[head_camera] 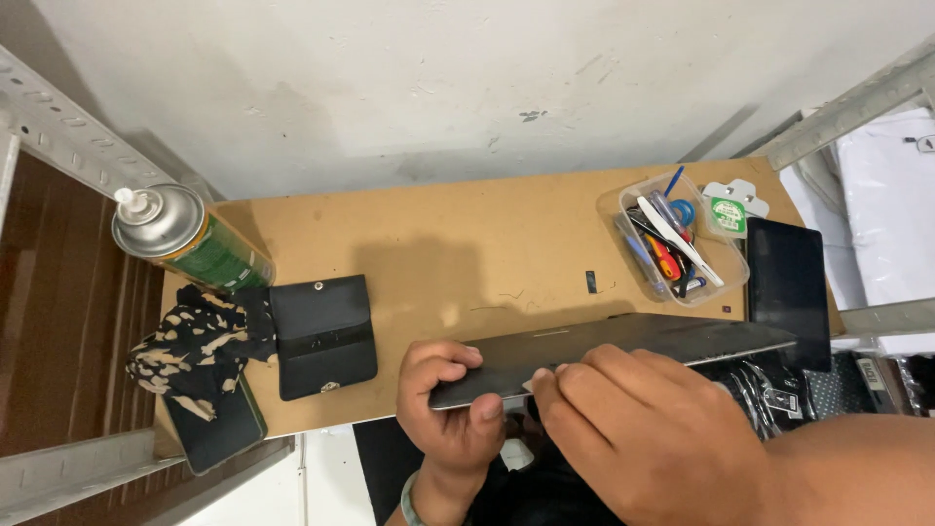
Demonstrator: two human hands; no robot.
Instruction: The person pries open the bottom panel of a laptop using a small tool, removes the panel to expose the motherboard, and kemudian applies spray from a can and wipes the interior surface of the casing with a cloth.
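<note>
So the thing being held is a thin dark grey laptop (623,351), closed flat, seen almost edge-on, with a smooth matte metal shell. Its long axis runs left to right across the near edge of the brown table (458,244), tilted slightly so the right end sits a bit farther away.

The left hand (448,399) is clamped on the laptop's left corner, fingers curled over the top and thumb underneath. The right hand (643,429) sits just to the right of that grip, fingertips pinched against the near edge of the shell.

Left of the grip lies a black pouch (321,336), and beyond it a patterned cloth (195,346) and a green spray can (190,244). Out past the laptop's far right end there's a clear plastic tray of tools (672,244) and a black tablet (789,282).
</note>
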